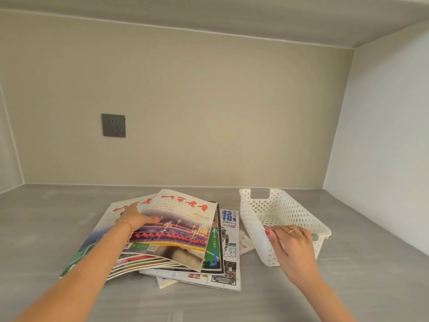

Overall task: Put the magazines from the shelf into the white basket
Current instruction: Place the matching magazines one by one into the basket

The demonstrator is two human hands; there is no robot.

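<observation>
Several magazines lie in a loose pile (222,263) on the grey shelf (46,217). The top magazine (183,219), cream with red lettering and a colourful photo, is raised at its left edge. My left hand (137,219) grips that edge, thumb on the cover and fingers underneath. To the right stands the white perforated basket (278,212), tilted up on its near left side, with nothing visible inside. My right hand (290,238) holds the basket's near rim, thumb on the outer wall and fingers inside. A small paper (246,244) lies partly under the basket.
The shelf is a recess with a beige back wall, a white side wall (383,135) close on the right and a ceiling above. A grey wall socket (113,125) sits on the back wall at the left. Bare shelf surface lies in front of the pile.
</observation>
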